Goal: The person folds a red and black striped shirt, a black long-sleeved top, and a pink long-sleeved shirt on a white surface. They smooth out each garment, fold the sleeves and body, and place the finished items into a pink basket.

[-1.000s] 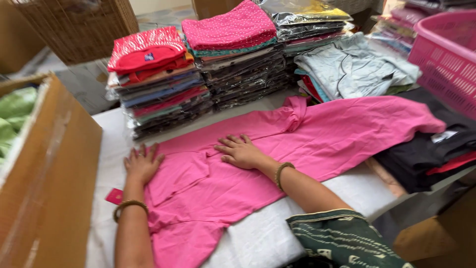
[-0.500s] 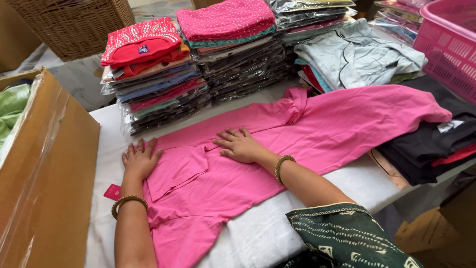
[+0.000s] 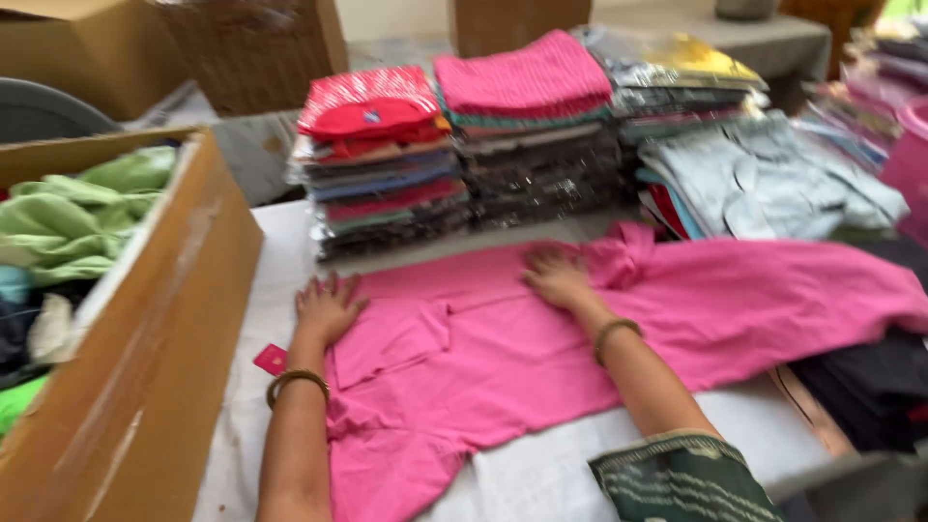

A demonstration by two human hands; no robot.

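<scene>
A pink collared shirt lies spread flat across the white table. My left hand rests flat with spread fingers on the shirt's collar end, at the left. My right hand presses flat on the upper edge of the shirt near the sleeve, further right. Both wrists wear thin bangles. Neither hand grips anything. A small pink tag pokes out beside my left wrist.
Stacks of folded, packaged garments stand along the table's far side. A light blue garment pile lies at the right rear. A cardboard box holding green clothes stands at the left. Dark clothes lie at the right edge.
My right hand has slid up and to the right along the shirt toward the sleeve. My left hand stays on the collar end. The view has shifted left.
</scene>
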